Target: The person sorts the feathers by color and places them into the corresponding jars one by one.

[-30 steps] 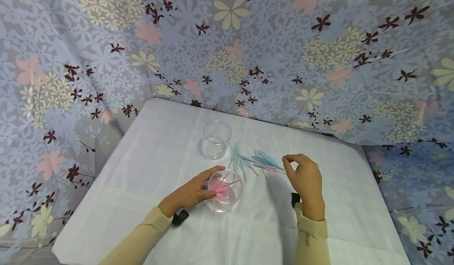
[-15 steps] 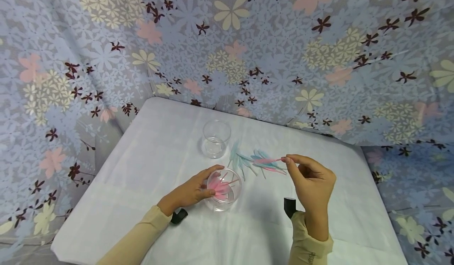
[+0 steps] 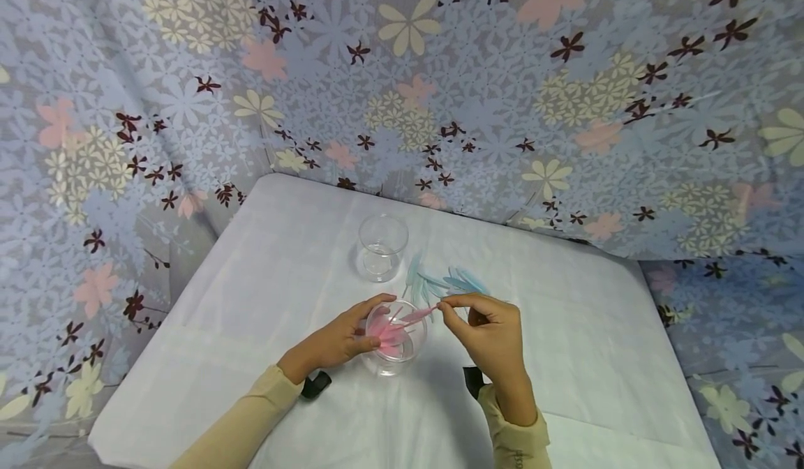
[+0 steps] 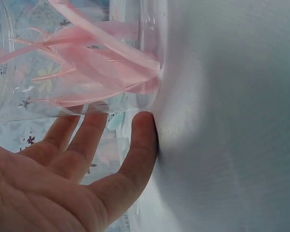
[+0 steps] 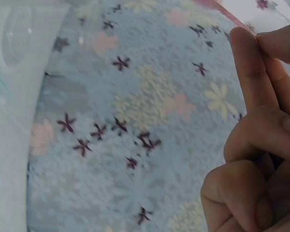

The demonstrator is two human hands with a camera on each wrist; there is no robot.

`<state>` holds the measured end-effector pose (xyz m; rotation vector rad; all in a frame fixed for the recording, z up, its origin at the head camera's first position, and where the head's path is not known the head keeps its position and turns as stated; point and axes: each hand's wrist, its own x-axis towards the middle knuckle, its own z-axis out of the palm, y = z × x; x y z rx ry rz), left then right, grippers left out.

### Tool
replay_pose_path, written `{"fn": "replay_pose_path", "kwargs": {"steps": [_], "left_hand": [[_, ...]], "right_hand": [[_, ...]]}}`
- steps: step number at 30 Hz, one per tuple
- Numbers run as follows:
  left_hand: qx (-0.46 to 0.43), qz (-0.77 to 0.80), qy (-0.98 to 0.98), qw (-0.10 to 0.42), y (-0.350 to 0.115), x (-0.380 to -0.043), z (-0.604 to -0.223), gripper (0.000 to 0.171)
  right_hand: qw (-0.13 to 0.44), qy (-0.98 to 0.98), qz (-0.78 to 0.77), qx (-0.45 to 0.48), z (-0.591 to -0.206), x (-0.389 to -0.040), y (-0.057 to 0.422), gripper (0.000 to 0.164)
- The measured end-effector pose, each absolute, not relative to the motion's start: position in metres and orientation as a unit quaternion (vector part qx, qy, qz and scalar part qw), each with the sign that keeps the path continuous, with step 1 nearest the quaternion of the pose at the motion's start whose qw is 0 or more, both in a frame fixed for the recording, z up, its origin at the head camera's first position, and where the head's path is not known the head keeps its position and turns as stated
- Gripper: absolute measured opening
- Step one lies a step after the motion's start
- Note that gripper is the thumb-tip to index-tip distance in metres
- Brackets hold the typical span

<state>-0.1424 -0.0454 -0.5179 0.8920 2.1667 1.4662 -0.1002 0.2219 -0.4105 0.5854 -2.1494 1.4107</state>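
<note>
Pink feather [image 3: 418, 315] is pinched by its quill end between the thumb and fingers of the right hand [image 3: 491, 334], slanted across the rim of the near clear cup [image 3: 389, 368]; whether its tip lies inside or just above cannot be told. More pink feathers [image 3: 385, 328] are held in that cup, which is gripped around its wall by the spread fingers of the left hand [image 3: 336, 338]. Beyond, pale blue feathers [image 3: 463, 280] are strewn on the white-covered worktop [image 3: 283, 266], near a second clear cup [image 3: 381, 265], stood upright, with floral cloth [image 3: 408, 120] hung behind
</note>
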Motion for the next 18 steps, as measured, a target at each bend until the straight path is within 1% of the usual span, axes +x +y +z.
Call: {"fn": "replay_pose_path", "kwargs": {"steps": [6,18], "left_hand": [[0.319,0.523,0.768,0.187,-0.044,-0.142,-0.517,0.070],[0.327,0.527,0.762,0.184,-0.045,-0.141,-0.515,0.069]], "right_hand": [[0.225,-0.825,0.477,0.203,-0.421,-0.102,0.212,0.015],[0.164,-0.864,0.442,0.178,-0.439,-0.102,0.206,0.014]]}}
